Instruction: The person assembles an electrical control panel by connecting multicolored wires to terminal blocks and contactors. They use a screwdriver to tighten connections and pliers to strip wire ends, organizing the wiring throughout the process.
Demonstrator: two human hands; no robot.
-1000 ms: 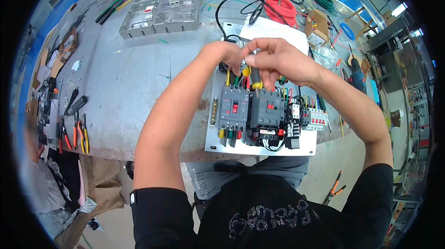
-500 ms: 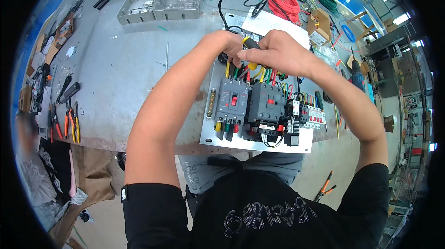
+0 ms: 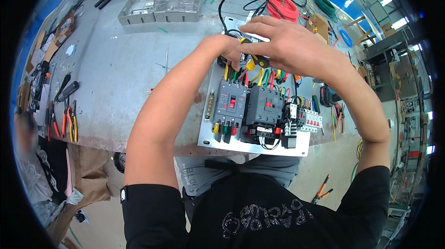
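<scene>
My left hand [image 3: 226, 47] bends down over the wires at the top of a grey moulded-case circuit breaker [image 3: 230, 103]. Its fingers are closed, and what they grip is hidden. My right hand [image 3: 282, 45] has its fingers stretched out above a yellow-and-black screwdriver [image 3: 260, 60]; its thumb lies across the handle. The screwdriver slants, its shaft toward the breaker's upper terminals. Another yellow-and-black piece shows above the thumb. Right of the breaker sits a dark contactor [image 3: 266, 105], then small breakers with red levers [image 3: 313, 119], all on a metal mounting plate [image 3: 245, 148].
Grey enclosure boxes [image 3: 178, 6] stand at the back left. Pliers [image 3: 73, 121] and other hand tools lie at the left table edge. Coiled red wire [image 3: 283, 8] and a cardboard box [image 3: 318, 26] are at the back right. Orange-handled cutters [image 3: 321, 189] lie below the table.
My right hand has loosened from the screwdriver handle, its fingers spreading out and upward. My left hand stays at the wires. The mounting plate appears slightly lower left in view.
</scene>
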